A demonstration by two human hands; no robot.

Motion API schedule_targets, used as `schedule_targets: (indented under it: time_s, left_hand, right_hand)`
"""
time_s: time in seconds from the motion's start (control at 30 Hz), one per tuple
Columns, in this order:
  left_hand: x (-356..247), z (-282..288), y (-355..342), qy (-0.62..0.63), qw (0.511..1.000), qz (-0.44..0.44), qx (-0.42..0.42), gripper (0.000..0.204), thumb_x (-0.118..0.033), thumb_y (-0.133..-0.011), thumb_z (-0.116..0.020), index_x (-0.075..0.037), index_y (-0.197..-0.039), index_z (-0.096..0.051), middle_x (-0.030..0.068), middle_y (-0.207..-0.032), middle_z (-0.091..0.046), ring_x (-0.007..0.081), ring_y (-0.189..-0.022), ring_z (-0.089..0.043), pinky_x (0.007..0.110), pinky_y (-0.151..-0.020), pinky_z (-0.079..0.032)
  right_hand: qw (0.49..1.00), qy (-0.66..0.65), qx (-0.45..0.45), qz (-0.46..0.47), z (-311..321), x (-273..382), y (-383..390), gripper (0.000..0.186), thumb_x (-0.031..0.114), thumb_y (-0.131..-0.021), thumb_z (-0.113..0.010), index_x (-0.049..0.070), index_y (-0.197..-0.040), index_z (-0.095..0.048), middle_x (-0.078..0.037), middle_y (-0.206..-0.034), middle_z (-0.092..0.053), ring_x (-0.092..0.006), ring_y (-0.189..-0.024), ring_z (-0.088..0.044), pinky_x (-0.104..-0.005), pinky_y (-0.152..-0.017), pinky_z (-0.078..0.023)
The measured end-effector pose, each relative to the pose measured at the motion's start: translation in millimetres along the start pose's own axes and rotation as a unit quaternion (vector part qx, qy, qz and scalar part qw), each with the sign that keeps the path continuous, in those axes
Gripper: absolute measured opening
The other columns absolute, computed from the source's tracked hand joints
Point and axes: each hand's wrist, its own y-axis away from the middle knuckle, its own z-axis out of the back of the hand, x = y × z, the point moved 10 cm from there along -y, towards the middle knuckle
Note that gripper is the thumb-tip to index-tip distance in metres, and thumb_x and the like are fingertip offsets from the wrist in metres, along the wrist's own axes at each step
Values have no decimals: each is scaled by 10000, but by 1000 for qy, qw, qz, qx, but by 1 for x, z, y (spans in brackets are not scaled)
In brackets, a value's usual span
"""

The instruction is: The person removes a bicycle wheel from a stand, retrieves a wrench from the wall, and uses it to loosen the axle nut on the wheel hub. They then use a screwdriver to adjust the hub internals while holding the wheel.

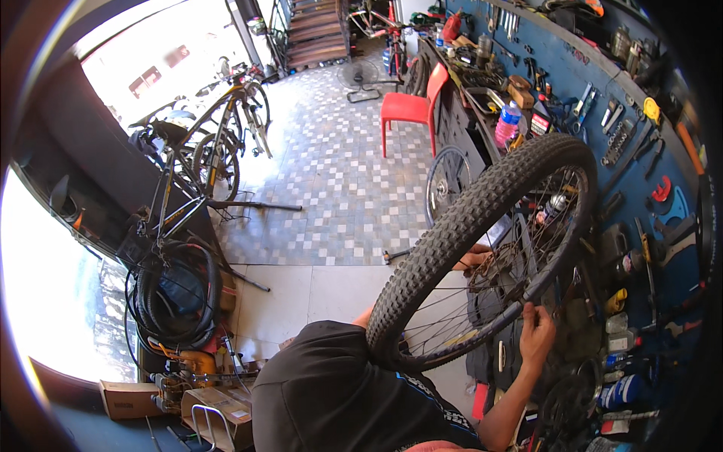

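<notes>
A bicycle wheel with a knobby black tyre stands tilted in front of me, on the right side of the head view. Through the spokes, my left hand shows beside the hub, its fingers closed at the wheel's centre; the tyre covers part of that hand and its forearm. My right hand is at the near right edge of the rim, fingers curled and pinched against the wheel. The hub and sprockets lie between the two hands, partly behind spokes.
A workbench with bottles and tools runs along the right, below a blue tool wall. Another wheel leans against it. A red chair and a fan stand farther off. Bicycles line the left; cardboard boxes sit lower left.
</notes>
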Motion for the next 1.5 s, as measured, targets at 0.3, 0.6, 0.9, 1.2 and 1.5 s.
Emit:
schedule_targets:
  time_s: [0.3,0.6,0.9,1.2,1.5]
  left_hand:
    - [6,3,-10,11,1000,-11,4,182,-136,-922,-603,-18,-1048,-661,-27,-871,-595,73,-685,-474,300,-623,-420]
    - [-9,4,-3,19,997,-71,29,115,-78,-927,-555,-31,-972,-650,-48,-755,-557,80,-701,-486,297,-652,-412]
    - [43,19,-1,-30,996,12,-80,163,-54,-935,-495,-45,-954,-656,-40,-796,-574,86,-743,-507,290,-672,-423]
    - [32,-3,8,58,994,-73,-52,192,-198,-1022,-640,-28,-1105,-673,-69,-899,-580,45,-804,-501,234,-717,-432]
    - [29,-16,10,41,998,-24,-48,210,-245,-1053,-655,-69,-1163,-682,-102,-914,-581,29,-829,-518,218,-742,-436]
  right_hand:
    - [991,-6,-105,78,2,39,6,315,302,-1011,-677,0,-1026,-589,-185,-929,-639,-386,-863,-620,-437,-747,-474]
    - [998,15,-45,-36,-14,-2,-9,304,295,-1039,-649,8,-943,-621,-118,-797,-650,-346,-716,-620,-436,-664,-470]
    - [987,-5,-61,148,7,46,6,256,206,-988,-707,2,-1107,-609,-172,-1006,-631,-321,-896,-625,-406,-744,-504]
    - [991,-42,-77,102,9,8,8,238,238,-964,-725,6,-959,-668,-152,-812,-661,-332,-735,-647,-400,-666,-498]
    - [1000,23,-8,12,14,-9,13,289,286,-968,-729,11,-1009,-650,-152,-912,-667,-343,-821,-654,-408,-669,-502]
